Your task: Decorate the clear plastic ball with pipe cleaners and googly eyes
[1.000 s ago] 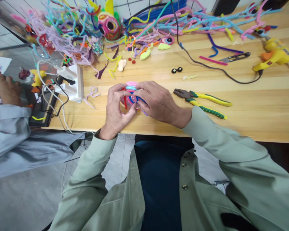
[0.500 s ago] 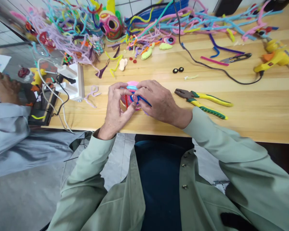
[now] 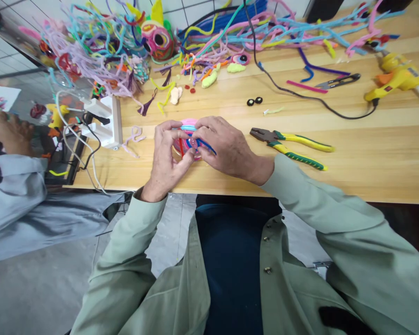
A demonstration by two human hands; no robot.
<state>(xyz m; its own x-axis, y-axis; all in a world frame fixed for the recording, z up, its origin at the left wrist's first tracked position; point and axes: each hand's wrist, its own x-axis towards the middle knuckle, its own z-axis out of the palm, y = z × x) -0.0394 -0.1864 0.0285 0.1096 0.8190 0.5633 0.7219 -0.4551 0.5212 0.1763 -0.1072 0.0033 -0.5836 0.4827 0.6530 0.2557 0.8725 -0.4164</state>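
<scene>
Between my hands, near the table's front edge, is a round piece of coiled pipe cleaners (image 3: 189, 122) in pink, light blue and red. My left hand (image 3: 169, 156) grips its left side, thumb pressed toward the centre. My right hand (image 3: 226, 149) pinches a dark blue pipe cleaner (image 3: 208, 145) that crosses the piece and sticks out under the fingers. A small shiny pink bit (image 3: 192, 143) shows between the thumbs. My fingers hide much of the coil. Combination pliers (image 3: 293, 144) with yellow-green handles lie to the right of my right hand.
A yellow glue gun (image 3: 398, 83) lies at far right, its cord running across the table. Snips (image 3: 340, 82) and two black discs (image 3: 254, 101) lie farther back. Piled pipe cleaners (image 3: 101, 56) line the back. A white power strip (image 3: 115, 121) and a co-worker's hand (image 3: 14, 132) are at left.
The view has shifted slightly, moving the table items a little left. Both hands keep their hold on the coiled piece, with hardly any visible movement of the fingers.
</scene>
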